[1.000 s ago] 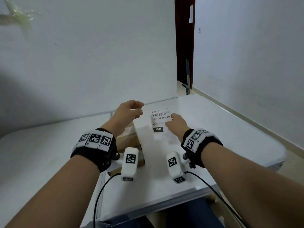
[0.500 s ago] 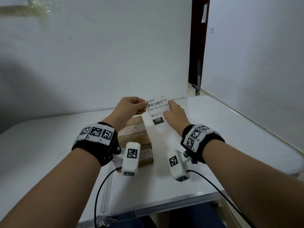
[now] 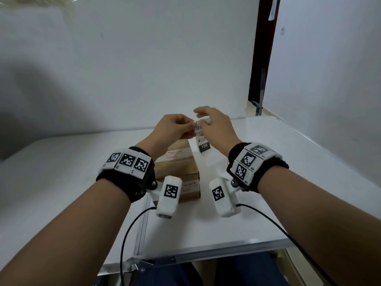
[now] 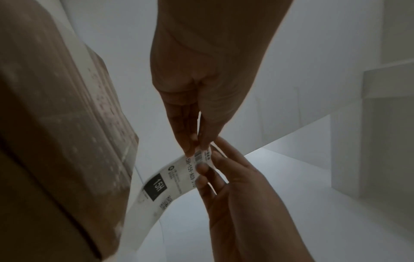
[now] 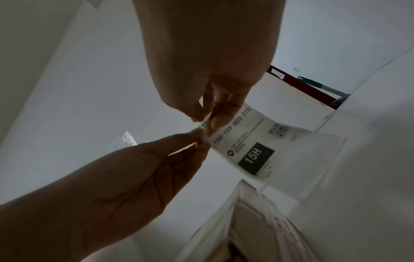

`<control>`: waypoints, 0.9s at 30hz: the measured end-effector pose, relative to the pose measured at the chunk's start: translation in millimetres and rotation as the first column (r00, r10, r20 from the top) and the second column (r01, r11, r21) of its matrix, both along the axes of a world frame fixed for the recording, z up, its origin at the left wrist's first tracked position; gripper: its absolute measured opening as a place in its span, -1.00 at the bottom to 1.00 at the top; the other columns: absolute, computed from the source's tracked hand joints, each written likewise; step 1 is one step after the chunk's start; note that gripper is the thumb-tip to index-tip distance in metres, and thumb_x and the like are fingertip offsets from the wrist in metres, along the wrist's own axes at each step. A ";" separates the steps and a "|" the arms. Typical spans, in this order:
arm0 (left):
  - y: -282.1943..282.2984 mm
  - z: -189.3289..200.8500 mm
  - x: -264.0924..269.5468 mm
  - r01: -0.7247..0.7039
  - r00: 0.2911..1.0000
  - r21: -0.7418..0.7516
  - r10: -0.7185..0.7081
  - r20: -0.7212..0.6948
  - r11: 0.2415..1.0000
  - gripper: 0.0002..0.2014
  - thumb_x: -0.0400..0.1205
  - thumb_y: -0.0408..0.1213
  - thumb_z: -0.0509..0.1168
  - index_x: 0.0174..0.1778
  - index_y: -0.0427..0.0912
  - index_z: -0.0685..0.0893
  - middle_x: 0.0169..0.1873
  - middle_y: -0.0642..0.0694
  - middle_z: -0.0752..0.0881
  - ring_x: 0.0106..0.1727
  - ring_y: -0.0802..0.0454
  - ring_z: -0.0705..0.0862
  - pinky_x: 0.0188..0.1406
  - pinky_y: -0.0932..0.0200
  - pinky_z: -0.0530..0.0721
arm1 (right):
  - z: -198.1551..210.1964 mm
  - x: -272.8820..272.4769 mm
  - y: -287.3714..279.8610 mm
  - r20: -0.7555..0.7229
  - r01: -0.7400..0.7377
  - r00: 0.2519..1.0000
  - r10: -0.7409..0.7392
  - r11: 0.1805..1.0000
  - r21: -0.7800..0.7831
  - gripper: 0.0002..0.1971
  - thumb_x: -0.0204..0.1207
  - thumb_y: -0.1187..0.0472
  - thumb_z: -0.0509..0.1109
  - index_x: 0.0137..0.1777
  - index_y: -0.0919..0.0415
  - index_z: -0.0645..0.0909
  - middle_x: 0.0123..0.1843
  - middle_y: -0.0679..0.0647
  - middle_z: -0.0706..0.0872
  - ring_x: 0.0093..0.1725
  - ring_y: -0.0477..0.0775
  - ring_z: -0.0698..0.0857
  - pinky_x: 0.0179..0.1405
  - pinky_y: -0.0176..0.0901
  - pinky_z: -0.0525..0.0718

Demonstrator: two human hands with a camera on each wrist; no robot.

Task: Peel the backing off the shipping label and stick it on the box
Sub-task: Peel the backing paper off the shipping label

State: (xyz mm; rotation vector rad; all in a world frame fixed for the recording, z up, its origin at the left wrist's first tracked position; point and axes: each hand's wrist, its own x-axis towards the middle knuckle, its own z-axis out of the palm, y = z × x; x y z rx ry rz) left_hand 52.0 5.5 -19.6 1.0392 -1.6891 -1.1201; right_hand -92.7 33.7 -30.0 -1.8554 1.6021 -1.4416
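Note:
The white shipping label, printed with a barcode and a black "15H" block, hangs in the air above the table. My left hand pinches its top left corner between thumb and finger. Right beside it, my right hand pinches the same top edge, its other fingers spread. In the left wrist view the label curves down from both pinches. The right wrist view shows the label face on. Below my left wrist, the brown cardboard box lies on the table, partly hidden.
The white table ends at a near edge and a rounded right corner. A seam splits it from a second white top on the left. A white wall stands close behind, with a dark doorway at the back right.
The label has come up off the table. My left hand took hold of its top corner, and my right hand shifted up to the same edge. Both hands rose.

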 end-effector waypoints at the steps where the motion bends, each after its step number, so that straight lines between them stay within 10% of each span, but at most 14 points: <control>1: 0.6 -0.4 -0.7 0.019 1.000 0.008 -0.018 -0.013 1.000 -0.75 0.61 -0.34 0.41 0.08 -0.49 0.72 -0.18 -0.23 0.80 -0.23 0.07 0.80 -0.12 0.31 0.77 | -1.4 1.4 -1.2 0.011 -0.014 1.000 0.013 1.000 0.018 -0.67 0.57 0.36 0.23 0.27 0.11 0.65 0.18 0.10 0.71 0.07 0.04 0.72 -0.11 -0.32 0.68; 17: 11.4 4.5 9.6 0.179 0.981 0.136 -0.167 -0.099 0.974 -0.73 0.66 -0.38 0.34 0.16 -0.53 0.68 -0.06 -0.29 0.79 -0.10 -0.04 0.80 -0.04 0.24 0.78 | -5.5 3.6 6.8 0.045 0.021 0.999 -0.021 1.000 -0.015 -0.72 0.56 0.35 0.19 0.15 0.06 0.61 -0.15 0.03 0.73 -0.19 -0.07 0.69 -0.51 -0.50 0.52; 27: 13.8 0.2 14.0 0.132 0.989 0.095 -0.124 -0.085 0.987 -0.85 0.65 -0.38 0.33 0.00 -0.38 0.75 -0.16 -0.19 0.81 -0.08 0.00 0.81 -0.04 0.26 0.74 | -3.7 7.0 10.2 0.078 -0.017 0.997 0.020 0.999 -0.041 -0.74 0.55 0.34 0.23 0.08 0.04 0.66 -0.14 0.11 0.79 -0.13 0.07 0.77 -0.22 -0.28 0.68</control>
